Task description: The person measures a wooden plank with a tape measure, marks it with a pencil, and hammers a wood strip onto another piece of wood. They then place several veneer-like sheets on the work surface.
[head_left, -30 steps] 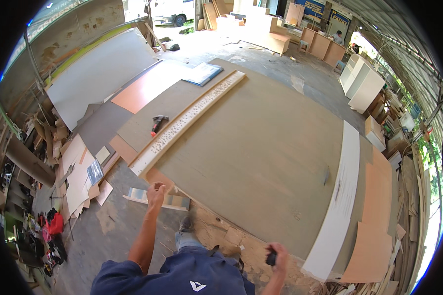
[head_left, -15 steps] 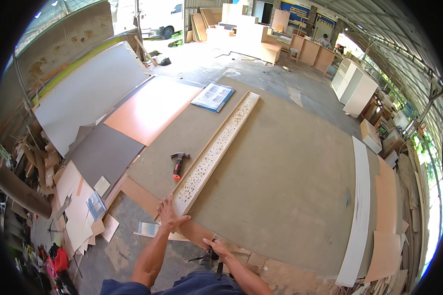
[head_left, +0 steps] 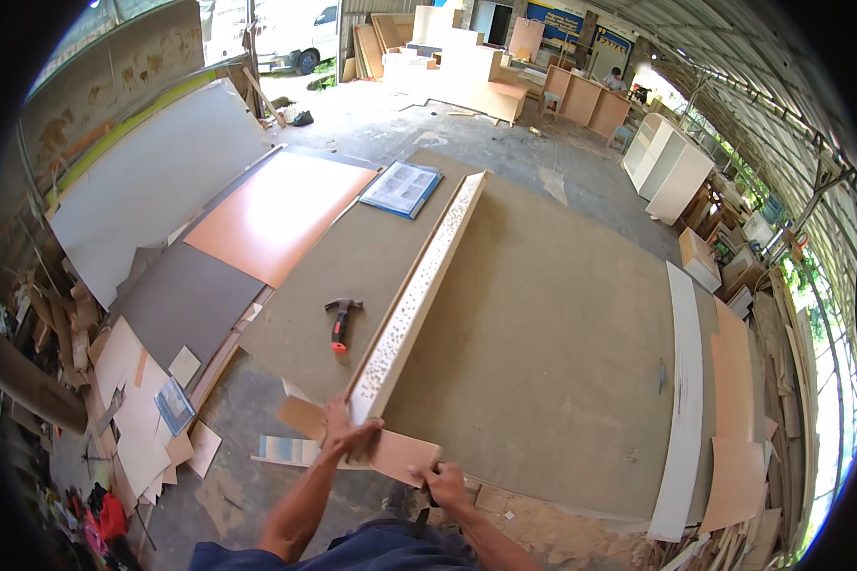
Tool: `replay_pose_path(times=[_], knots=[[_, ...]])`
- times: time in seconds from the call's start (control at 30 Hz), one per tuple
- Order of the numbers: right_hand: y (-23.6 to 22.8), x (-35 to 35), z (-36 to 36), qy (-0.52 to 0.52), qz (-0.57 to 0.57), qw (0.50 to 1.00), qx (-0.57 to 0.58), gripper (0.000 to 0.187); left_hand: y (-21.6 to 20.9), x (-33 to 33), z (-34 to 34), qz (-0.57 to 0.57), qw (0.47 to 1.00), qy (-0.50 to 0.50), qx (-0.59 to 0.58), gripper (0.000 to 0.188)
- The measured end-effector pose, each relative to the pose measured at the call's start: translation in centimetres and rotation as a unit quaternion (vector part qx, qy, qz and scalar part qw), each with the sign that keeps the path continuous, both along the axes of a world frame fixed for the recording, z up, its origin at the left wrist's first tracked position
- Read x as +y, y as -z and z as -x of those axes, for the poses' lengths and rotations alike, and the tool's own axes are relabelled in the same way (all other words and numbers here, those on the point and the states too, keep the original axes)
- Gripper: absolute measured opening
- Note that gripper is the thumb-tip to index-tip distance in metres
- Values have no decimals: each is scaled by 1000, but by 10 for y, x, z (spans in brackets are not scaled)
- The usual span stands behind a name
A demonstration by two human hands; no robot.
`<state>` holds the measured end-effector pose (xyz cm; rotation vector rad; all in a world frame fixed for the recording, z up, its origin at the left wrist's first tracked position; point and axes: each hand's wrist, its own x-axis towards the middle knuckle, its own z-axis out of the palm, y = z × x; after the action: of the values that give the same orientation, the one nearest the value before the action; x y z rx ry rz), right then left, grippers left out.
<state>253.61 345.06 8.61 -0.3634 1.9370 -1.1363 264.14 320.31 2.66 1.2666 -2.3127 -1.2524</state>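
A long, shallow, pale wooden trough (head_left: 414,290) with small bits scattered along its inside lies lengthwise on the large brown board (head_left: 543,333). My left hand (head_left: 346,428) grips its near end, thumb pointing right. Crosswise at that end is a flat brown strip (head_left: 402,455), partly covered by my left hand. My right hand (head_left: 446,485) is closed at the strip's right end, its thumb against the face; a dark item shows below the fingers, too hidden to name. Left of the trough, a claw hammer (head_left: 341,325) with a black and red handle rests on the board.
A blue-edged folder (head_left: 402,188) lies near the trough's far end. Orange-brown (head_left: 281,219) and dark grey sheets (head_left: 181,309) are at the left. A long white strip (head_left: 678,400) lies right. Offcuts (head_left: 133,409) litter the left floor; white cabinets (head_left: 667,167) stand beyond.
The near end of the trough has tilted, showing more of its right side wall. The brown strip has swung round and its right end has risen, with my right hand moving along with it.
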Motion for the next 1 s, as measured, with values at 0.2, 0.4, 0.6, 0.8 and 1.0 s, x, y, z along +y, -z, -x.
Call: replay_pose_path(times=[0.2,0.4,0.6,0.8,1.0], knots=[[-42,76,6,63,1,997,42,36,12,91,26,52,998,-9,28,97],[-59,155,3,82,-16,973,215,36,-6,172,55,-91,984,152,4,114],[-140,155,-5,53,-79,930,355,41,2,84,97,-85,989,122,1,75],[-129,144,-2,-6,-79,931,358,41,29,-137,104,255,940,-183,-135,63],[-90,128,20,51,233,946,218,46,75,-222,92,292,921,42,-255,46]])
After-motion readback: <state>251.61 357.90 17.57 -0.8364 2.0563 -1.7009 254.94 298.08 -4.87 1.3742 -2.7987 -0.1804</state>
